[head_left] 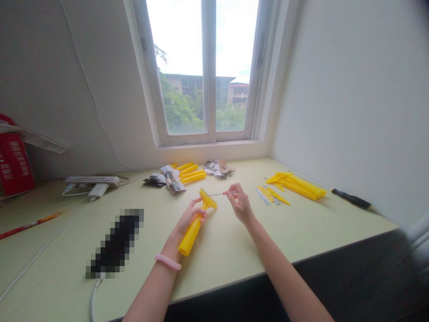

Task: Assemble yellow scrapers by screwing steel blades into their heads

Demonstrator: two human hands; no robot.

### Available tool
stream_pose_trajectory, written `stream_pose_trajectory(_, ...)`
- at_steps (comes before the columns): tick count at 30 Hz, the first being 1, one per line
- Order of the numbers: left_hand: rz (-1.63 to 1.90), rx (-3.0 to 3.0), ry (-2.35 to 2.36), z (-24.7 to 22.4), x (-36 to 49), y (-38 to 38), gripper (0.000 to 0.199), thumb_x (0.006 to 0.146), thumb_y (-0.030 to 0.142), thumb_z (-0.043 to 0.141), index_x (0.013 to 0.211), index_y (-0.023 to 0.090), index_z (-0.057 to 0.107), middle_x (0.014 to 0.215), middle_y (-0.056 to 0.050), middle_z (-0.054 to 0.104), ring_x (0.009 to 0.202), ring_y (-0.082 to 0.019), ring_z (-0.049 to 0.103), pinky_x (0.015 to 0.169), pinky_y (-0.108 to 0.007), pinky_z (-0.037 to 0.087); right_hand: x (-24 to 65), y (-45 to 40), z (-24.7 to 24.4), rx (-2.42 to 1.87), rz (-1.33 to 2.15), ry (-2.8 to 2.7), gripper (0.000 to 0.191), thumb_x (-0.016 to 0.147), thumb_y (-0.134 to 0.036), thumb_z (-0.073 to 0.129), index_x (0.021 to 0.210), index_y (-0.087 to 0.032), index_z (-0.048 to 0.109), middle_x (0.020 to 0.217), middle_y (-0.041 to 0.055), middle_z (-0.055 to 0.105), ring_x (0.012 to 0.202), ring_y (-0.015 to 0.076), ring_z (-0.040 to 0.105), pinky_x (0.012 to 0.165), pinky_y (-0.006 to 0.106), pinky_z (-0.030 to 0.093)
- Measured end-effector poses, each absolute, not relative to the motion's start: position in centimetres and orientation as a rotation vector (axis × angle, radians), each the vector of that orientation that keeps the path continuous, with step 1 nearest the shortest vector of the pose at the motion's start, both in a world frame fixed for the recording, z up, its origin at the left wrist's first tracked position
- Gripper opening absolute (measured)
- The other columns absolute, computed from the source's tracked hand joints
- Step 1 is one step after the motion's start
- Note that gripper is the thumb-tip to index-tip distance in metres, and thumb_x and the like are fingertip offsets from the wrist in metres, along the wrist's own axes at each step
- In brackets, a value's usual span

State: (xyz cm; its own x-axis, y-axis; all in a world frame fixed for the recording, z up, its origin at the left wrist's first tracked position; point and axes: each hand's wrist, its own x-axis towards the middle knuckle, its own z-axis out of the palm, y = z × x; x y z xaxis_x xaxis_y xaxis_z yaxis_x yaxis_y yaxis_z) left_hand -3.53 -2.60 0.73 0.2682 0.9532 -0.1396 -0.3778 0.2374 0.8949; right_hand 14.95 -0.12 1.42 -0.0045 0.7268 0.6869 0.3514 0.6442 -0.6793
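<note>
My left hand [189, 219] is wrapped around a yellow scraper [190, 239], just below its wide head, with the handle end toward me. Between the fingertips of my right hand [239, 203] is a thin screwdriver [217, 194]. Its metal shaft runs leftward, and the tip meets the scraper's head; the handle is mostly hidden by my fingers. Right of that hand lie several flat yellow pieces [266, 193] and metal blades [262, 197]. Farther right, several yellow scraper handles [301, 187] are piled together.
Packaged yellow scrapers [192, 172] and torn packaging [217, 168] lie under the window. A black-handled tool [351, 198] rests at the right wall. On the left are a power strip [92, 180], a pixelated dark object [115, 243] with a white cable, a red pencil-like stick [30, 226] and a red box [16, 163].
</note>
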Motion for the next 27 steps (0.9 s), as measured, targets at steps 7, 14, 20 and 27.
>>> stream_pose_trajectory(7,1.068,0.867,0.827,0.78,-3.54,-2.65,0.064,0.059,0.004,0.057,0.117,0.018,0.034,0.060,0.003,0.051,0.045,-0.006,0.046,0.042,-0.016,0.031,15.15,-0.41,1.75,-0.910,0.399,-1.539,0.020,0.078,-0.039,0.051,0.074,-0.019,0.049,0.069,0.0016,0.057,0.065,0.0145,0.057,0.060,0.028,0.049)
stream_pose_trajectory(14,1.077,0.887,0.832,0.69,-3.55,-2.56,0.063,0.060,0.004,0.055,0.117,0.017,0.032,0.060,0.002,0.052,0.045,-0.007,0.046,0.042,-0.016,0.032,15.09,-0.33,1.57,-0.929,0.416,-1.537,0.021,0.078,-0.039,0.051,0.075,-0.019,0.049,0.070,0.0017,0.056,0.066,0.0144,0.056,0.059,0.027,0.048)
stream_pose_trajectory(20,1.087,0.860,0.840,0.45,-3.56,-2.25,0.066,0.057,0.004,0.057,0.117,0.018,0.033,0.060,0.003,0.051,0.045,-0.007,0.046,0.042,-0.016,0.031,14.96,-0.19,1.42,-0.918,0.334,-1.620,0.014,0.082,-0.033,0.043,0.085,-0.019,0.047,0.074,0.0016,0.055,0.068,0.0140,0.055,0.061,0.027,0.046)
stream_pose_trajectory(27,1.078,0.900,0.860,0.45,-3.57,-2.33,0.063,0.058,0.006,0.056,0.116,0.017,0.033,0.058,0.002,0.052,0.044,-0.008,0.046,0.041,-0.016,0.029,15.22,-0.26,1.53,-0.914,0.335,-1.574,0.013,0.081,-0.033,0.048,0.080,-0.020,0.048,0.071,0.0014,0.056,0.068,0.0145,0.057,0.061,0.027,0.048)
